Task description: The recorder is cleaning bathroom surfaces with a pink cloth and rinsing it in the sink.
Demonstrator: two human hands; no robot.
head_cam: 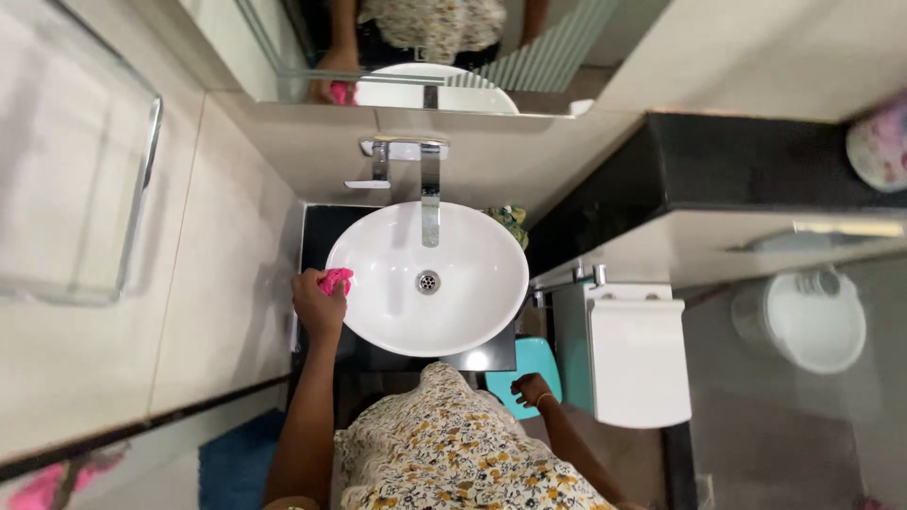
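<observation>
A white oval basin [453, 321] sits on a black counter below a chrome tap [430, 194]. My left hand [316, 300] grips a pink cloth [334, 280] and presses it against the basin's left rim. My right hand [529, 389] hangs low beside the counter's right end, fingers loosely curled, holding nothing, just above a turquoise stool or bin [529, 364]. A mirror [425, 57] above the tap reflects the hand with the cloth.
A white closed toilet [635, 359] stands right of the basin, and a white bucket [812, 321] lies beyond a glass partition. A chrome towel rail [142, 179] is on the left wall. A blue mat [236, 463] lies on the floor.
</observation>
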